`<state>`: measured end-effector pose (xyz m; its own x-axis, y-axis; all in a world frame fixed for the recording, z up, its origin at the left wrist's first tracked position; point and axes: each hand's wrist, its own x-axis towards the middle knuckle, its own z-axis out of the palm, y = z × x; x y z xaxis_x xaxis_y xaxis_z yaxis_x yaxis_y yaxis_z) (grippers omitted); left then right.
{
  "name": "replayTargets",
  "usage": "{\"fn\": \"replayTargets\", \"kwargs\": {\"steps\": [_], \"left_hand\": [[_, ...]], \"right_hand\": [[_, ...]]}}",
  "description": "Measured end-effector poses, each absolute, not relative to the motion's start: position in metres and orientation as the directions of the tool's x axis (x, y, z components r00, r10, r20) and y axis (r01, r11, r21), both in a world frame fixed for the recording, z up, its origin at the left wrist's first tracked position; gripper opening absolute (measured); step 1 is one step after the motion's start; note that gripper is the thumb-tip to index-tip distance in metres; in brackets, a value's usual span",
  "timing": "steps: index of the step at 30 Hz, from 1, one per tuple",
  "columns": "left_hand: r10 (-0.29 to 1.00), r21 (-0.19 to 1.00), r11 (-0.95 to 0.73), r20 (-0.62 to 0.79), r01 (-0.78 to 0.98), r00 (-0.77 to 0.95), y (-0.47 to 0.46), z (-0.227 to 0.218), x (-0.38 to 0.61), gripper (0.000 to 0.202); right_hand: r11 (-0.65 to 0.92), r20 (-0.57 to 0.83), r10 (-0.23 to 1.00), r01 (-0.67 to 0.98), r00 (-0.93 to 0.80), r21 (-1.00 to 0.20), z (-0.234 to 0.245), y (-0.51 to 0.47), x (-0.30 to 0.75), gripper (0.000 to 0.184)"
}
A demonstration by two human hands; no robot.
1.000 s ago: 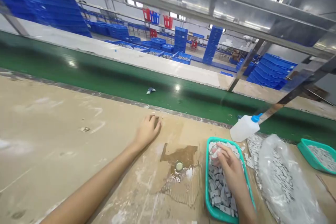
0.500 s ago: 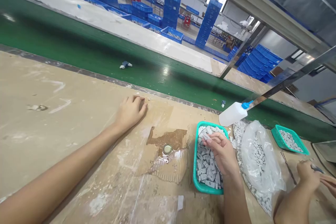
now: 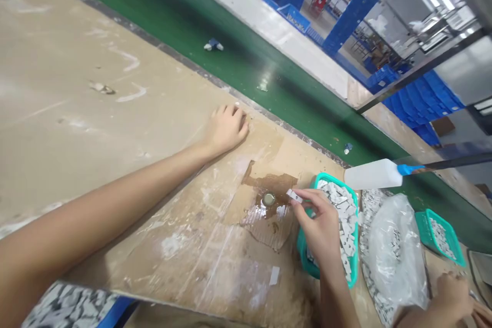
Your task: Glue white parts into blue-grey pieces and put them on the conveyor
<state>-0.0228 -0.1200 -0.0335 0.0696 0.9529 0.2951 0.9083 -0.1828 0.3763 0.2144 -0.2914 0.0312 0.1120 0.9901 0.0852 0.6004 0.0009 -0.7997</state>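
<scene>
My right hand [image 3: 317, 220] pinches a small white piece [image 3: 294, 196] between thumb and finger, just past the near rim of a teal tray [image 3: 355, 238]. That tray is heaped with similar grey-white pieces [image 3: 340, 210], and my hand hides its lower part. My left hand [image 3: 226, 130] rests on the tan table top [image 3: 77, 61] near its far edge, holding nothing. Between my hands lies a stained cardboard sheet [image 3: 265, 230] with a small round metal disc [image 3: 269, 199] on it.
A white plastic bottle [image 3: 372, 174] with a blue cap hangs beyond the tray. A clear bag of pieces [image 3: 392, 251] and a smaller teal tray [image 3: 423, 230] lie to the right, by a co-worker's hand [image 3: 451, 297]. A green belt [image 3: 246, 77] runs behind the table.
My right hand has lifted a white piece out of the tray and moved left over the rim. The view has tilted clockwise. My left hand stays on the table.
</scene>
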Motion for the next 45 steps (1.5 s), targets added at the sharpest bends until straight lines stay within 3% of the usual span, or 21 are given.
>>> {"fn": "replayTargets", "kwargs": {"steps": [4, 13, 23, 31, 45], "left_hand": [[0.949, 0.407, -0.179, 0.311, 0.896, 0.048, -0.12, -0.036, -0.023, 0.041], [0.959, 0.539, -0.166, 0.283, 0.826, 0.008, -0.119, -0.043, -0.023, 0.04], [0.969, 0.699, -0.173, 0.247, 0.694, -0.007, -0.119, -0.043, -0.026, 0.043], [0.969, 0.612, -0.16, 0.246, 0.775, 0.006, -0.121, -0.039, -0.026, 0.037], [0.975, 0.604, -0.15, 0.221, 0.783, 0.016, -0.121, -0.037, -0.024, 0.032]], "right_hand": [[0.073, 0.149, 0.988, 0.745, 0.036, -0.663, 0.02, -0.293, 0.206, 0.016], [0.277, 0.223, 0.956, 0.83, -0.189, -0.485, 0.013, -0.296, 0.203, 0.024], [0.349, 0.195, 0.936, 0.828, -0.292, -0.438, 0.015, -0.299, 0.198, 0.02], [0.369, 0.209, 0.928, 0.839, -0.309, -0.399, 0.015, -0.297, 0.196, 0.02], [0.396, 0.202, 0.918, 0.835, -0.343, -0.382, 0.014, -0.296, 0.194, 0.018]]}}
